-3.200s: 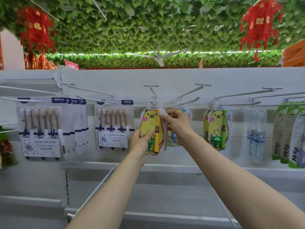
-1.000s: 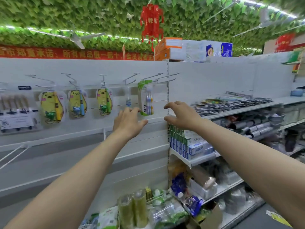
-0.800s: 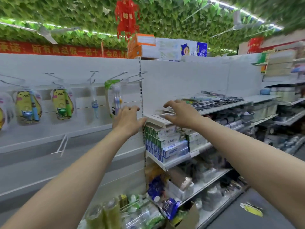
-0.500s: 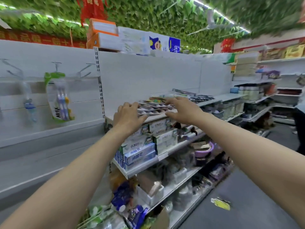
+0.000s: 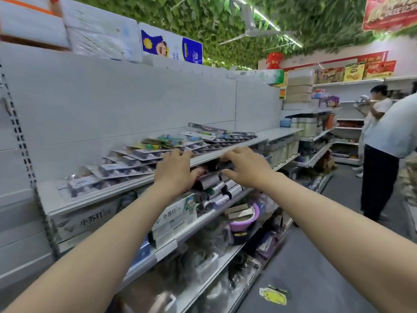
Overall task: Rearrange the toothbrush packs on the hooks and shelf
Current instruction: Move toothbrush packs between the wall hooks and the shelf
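A tall white metal back panel [image 5: 135, 98] fills the left half of the view, with cardboard cartons stacked along its top edge. Fixed to it is a long white metal shelf [image 5: 50, 196] that slopes away to the right. A person in a pale shirt and dark trousers [image 5: 383, 154] stands in the aisle on the right, well apart from the shelf.

The flat clear-fronted toothbrush packs [image 5: 135, 154] lie face up on that shelf in one overlapping row, running from near its left end to well past both hands; blur hides their print. On the shelf below, white and green toothpaste boxes [image 5: 174, 216] stand on edge beside dark tubes.

The left hand [image 5: 174, 169] is raised to the shelf's front edge, palm down, fingers lightly bent and close together, the tips at the edge near the closest packs; whether they touch a pack cannot be told. The right hand [image 5: 244, 169] hovers just beside it, fingers spread and loosely bent, holding nothing.

A small yellow pack [image 5: 273, 295] lies on the grey floor
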Tool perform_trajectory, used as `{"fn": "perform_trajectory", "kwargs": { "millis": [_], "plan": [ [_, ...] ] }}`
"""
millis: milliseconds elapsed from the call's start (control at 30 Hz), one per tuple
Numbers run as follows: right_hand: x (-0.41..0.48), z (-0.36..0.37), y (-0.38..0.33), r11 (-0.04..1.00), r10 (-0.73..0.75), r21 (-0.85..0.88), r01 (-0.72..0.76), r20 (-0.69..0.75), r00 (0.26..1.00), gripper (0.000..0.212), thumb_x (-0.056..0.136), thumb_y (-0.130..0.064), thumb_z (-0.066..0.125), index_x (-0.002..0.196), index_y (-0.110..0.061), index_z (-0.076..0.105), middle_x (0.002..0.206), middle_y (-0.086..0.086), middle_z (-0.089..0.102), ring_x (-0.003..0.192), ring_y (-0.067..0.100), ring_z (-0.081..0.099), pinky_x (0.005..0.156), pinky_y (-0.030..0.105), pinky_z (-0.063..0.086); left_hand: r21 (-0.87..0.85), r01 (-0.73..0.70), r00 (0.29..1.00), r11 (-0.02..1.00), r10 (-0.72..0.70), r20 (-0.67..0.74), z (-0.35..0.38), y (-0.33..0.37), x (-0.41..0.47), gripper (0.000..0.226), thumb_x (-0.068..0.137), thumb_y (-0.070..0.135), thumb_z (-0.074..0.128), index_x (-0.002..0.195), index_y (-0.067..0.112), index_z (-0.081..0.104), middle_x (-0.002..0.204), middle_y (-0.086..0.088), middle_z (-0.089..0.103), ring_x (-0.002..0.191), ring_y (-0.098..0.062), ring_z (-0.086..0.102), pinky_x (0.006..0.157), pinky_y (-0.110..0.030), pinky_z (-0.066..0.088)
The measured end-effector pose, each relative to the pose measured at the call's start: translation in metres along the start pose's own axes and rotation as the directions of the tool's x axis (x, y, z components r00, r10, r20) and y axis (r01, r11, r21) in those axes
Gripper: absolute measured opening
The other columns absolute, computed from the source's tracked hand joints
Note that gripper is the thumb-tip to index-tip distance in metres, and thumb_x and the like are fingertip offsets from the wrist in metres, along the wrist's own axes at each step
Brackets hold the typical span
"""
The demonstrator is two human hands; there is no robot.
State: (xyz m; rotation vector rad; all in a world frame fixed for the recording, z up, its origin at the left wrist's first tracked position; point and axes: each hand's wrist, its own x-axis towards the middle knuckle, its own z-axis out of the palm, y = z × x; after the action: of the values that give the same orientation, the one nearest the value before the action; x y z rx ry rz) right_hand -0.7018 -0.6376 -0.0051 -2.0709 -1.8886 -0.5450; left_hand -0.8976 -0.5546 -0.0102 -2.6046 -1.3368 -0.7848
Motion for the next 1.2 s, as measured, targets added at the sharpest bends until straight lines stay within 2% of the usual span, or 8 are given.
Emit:
{"fn": "perform_trajectory", "kwargs": {
  "millis": [267,533,700,900,1067,1200],
  "plan": [
    [0.118,0.046,0.153,0.997,0.039,-0.066,-0.039,0.005,0.999,0.049,0.096,-0.047,0.056,0.141,-0.029,0.049,0.14,0.002,0.053,0.133,0.024,0.043,0.101,0.043,0.046,-0.048,-0.036,0.998,0.998,0.034,-0.045,0.093,0.064,0.177,0.057,0.092,0.052,0.057,0.14,0.022,0.049,0.138,-0.009,0.051,0.129,-0.031,0.045,0.101,-0.044,0.044],
    [0.204,0.094,0.274,0.999,0.05,0.018,-0.051,0.025,0.998,0.051,0.095,-0.047,0.058,0.142,-0.029,0.049,0.14,0.003,0.051,0.131,0.025,0.045,0.101,0.045,0.046,-0.018,-0.027,1.0,0.999,0.027,-0.008,0.17,0.115,0.299,0.059,0.091,0.055,0.057,0.14,0.023,0.048,0.138,-0.01,0.051,0.13,-0.032,0.044,0.103,-0.047,0.044],
    [0.272,0.132,0.346,0.996,-0.025,0.085,0.026,-0.006,1.0,0.05,0.096,-0.047,0.058,0.141,-0.026,0.05,0.138,0.005,0.053,0.127,0.026,0.049,0.096,0.043,0.049,0.008,0.047,0.998,0.999,-0.047,-0.043,0.216,0.139,0.364,0.058,0.093,0.053,0.057,0.141,0.021,0.048,0.14,-0.01,0.05,0.131,-0.032,0.044,0.104,-0.044,0.043],
    [0.352,0.173,0.44,0.973,-0.165,0.16,0.165,-0.011,0.986,0.05,0.096,-0.046,0.057,0.14,-0.026,0.051,0.135,0.003,0.053,0.124,0.024,0.05,0.094,0.039,0.048,0.027,0.219,0.974,0.975,-0.217,-0.06,0.271,0.177,0.448,0.055,0.094,0.051,0.056,0.14,0.023,0.049,0.139,-0.009,0.05,0.128,-0.032,0.044,0.098,-0.044,0.044],
    [0.416,0.198,0.513,0.954,-0.219,0.216,0.206,0.037,0.975,0.05,0.096,-0.049,0.056,0.14,-0.028,0.05,0.14,0.001,0.051,0.127,0.021,0.048,0.097,0.038,0.046,0.023,0.35,0.936,0.936,-0.349,-0.042,0.302,0.206,0.507,0.057,0.094,0.051,0.057,0.143,0.024,0.046,0.142,-0.009,0.047,0.132,-0.03,0.042,0.1,-0.043,0.044],
    [0.461,0.219,0.539,0.939,-0.225,0.278,0.204,0.049,0.973,0.049,0.096,-0.047,0.056,0.14,-0.028,0.05,0.141,0.001,0.051,0.128,0.022,0.048,0.099,0.039,0.046,0.092,0.406,0.914,0.909,-0.405,-0.031,0.32,0.206,0.543,0.056,0.096,0.051,0.054,0.143,0.023,0.045,0.144,-0.008,0.047,0.133,-0.03,0.042,0.102,-0.043,0.043]
  ]
}}
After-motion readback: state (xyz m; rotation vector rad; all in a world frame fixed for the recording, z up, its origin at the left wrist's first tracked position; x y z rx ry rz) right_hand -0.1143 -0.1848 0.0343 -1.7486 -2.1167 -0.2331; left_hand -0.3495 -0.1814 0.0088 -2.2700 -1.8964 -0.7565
